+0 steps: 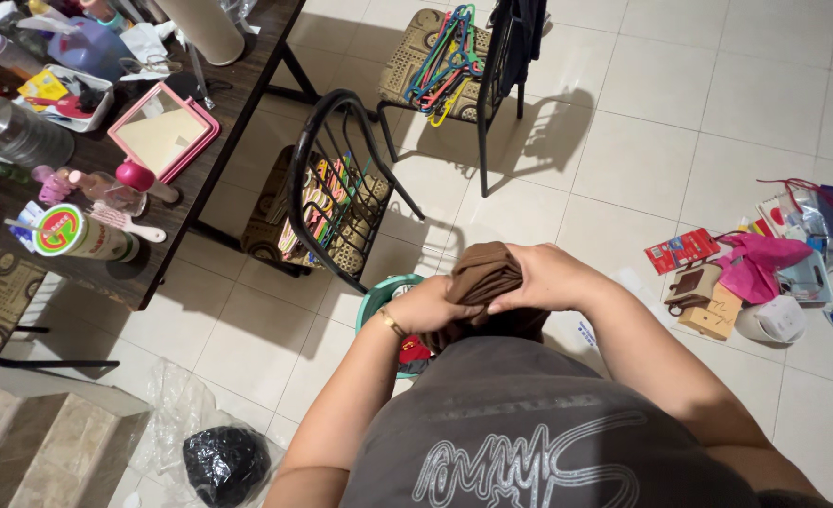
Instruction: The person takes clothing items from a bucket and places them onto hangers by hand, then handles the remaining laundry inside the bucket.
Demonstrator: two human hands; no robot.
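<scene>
- Nearest the camera, the person's grey shirt with a pale looping print fills the bottom of the view, and both bare forearms reach forward from it and meet in front of the chest.
- The left hand, with a thin gold bracelet at the wrist, and the right hand are together, both clamped on a bunched brown cloth.
- The cloth sits directly between the two hands, touching both; neither hand is nearer than the other. The right hand covers it from the right and above, the left grips it from the left and below.
- The cloth is plain brown, soft and wrinkled, twisted into a thick wad. Its long axis runs roughly up and down, the top end poking out above the hands and a darker length hanging below them.
- Just beneath the hands, a teal basin stands on the pale tiled floor, mostly hidden; something red shows inside it.
- At lower left, a black bag lies on clear plastic.
- Beyond the basin, a black metal chair holds coloured hangers; a second chair further off holds more.
- At far left, a dark table is cluttered with bottles and a pink-framed mirror.
- At far right, small boxes and a pink bag lie scattered on the floor.
</scene>
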